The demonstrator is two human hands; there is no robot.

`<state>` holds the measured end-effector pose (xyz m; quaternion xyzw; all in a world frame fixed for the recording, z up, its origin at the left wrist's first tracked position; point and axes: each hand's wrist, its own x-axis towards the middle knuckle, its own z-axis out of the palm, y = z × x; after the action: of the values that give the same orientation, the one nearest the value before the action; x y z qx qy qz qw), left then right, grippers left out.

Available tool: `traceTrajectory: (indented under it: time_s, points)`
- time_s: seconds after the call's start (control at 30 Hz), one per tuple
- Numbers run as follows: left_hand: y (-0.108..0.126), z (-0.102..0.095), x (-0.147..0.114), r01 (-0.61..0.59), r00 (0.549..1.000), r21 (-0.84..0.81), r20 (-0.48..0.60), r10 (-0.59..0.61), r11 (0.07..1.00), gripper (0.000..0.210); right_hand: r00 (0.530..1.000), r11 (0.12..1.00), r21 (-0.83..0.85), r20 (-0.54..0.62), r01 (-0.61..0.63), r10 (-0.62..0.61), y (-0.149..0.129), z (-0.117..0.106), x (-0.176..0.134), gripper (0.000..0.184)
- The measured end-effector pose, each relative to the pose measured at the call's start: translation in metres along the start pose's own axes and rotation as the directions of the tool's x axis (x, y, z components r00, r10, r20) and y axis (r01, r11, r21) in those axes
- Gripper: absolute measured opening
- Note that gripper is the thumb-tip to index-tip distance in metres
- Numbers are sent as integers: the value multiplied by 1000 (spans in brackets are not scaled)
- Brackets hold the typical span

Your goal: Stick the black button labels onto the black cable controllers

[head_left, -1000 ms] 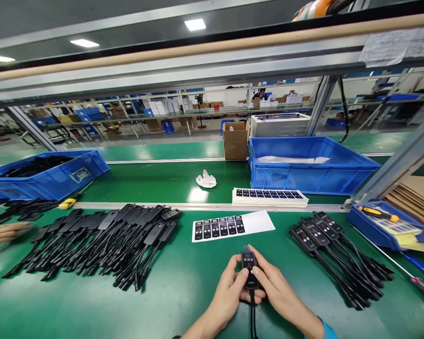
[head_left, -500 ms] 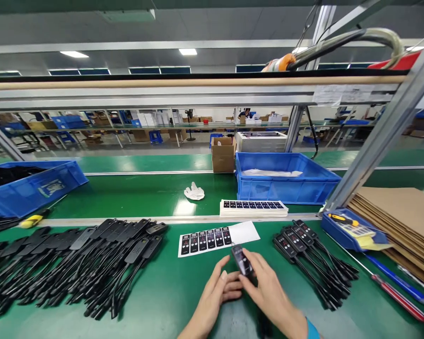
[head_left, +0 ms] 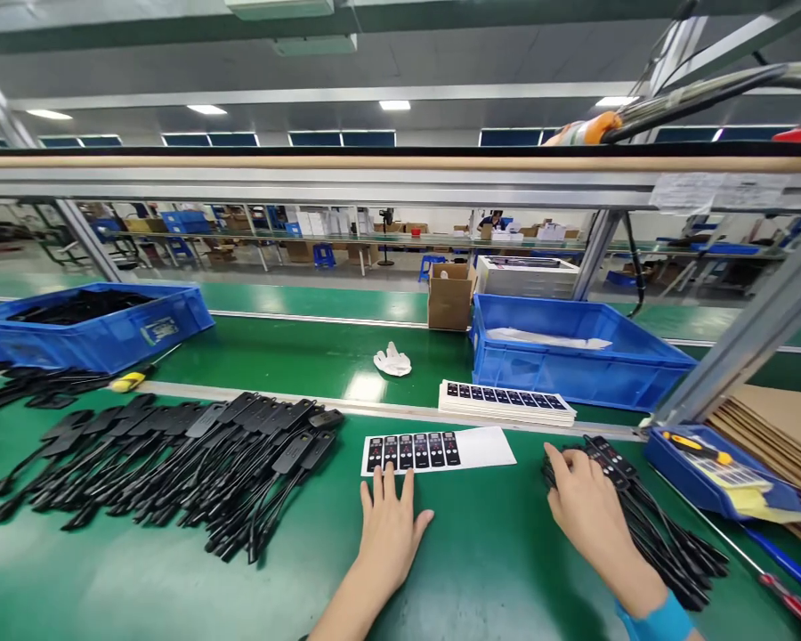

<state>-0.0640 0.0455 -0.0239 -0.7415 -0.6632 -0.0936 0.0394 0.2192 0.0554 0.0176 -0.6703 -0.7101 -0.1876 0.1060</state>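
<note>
My left hand (head_left: 391,525) is open, fingers spread, with its fingertips at the lower edge of a white label sheet (head_left: 481,449). Several black printed labels (head_left: 422,450) remain in a row on the sheet's left part. Over at the right, my right hand (head_left: 586,509) is closed on a black cabled controller, mostly hidden beneath the fingers, at the left of a group of labelled controllers (head_left: 610,461). Their cables trail toward the front right. On the left side lies a large spread of black controllers (head_left: 240,427), their visible faces without printed labels.
A stack of label sheets (head_left: 507,411) lies by the metal strip. Blue bins stand at the back left (head_left: 93,343) and back right (head_left: 574,378). A white glove (head_left: 392,360) lies behind. A small blue tray (head_left: 721,499) and a screwdriver (head_left: 797,610) are at the right.
My right hand has carried the controller from the middle to the right-hand group. My left hand has opened flat and moved beside the label sheet. The view has shifted left.
</note>
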Motion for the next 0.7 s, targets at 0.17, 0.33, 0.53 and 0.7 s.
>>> traceTrajectory:
  time_s: [0.17, 0.33, 0.53, 0.7]
  points:
    - [-1, 1, 1, 8, 1000, -90, 2, -8, 996, 51, 982, 841, 534, 91, 91, -165, -52, 17, 42, 31]
    - [-2, -3, 2, 15, 1000, -68, 17, -14, 998, 49, 984, 763, 644, 98, 50, -147, -87, 47, 69, 23]
    - [3, -19, 2, 51, 993, -110, 112, -39, 993, 49, 987, 675, 736, 63, 53, -146, -82, 53, 61, 21]
    - [5, -23, 2, 55, 992, -123, 122, -40, 991, 49, 991, 621, 783, 55, 33, -122, -75, 59, 56, 25]
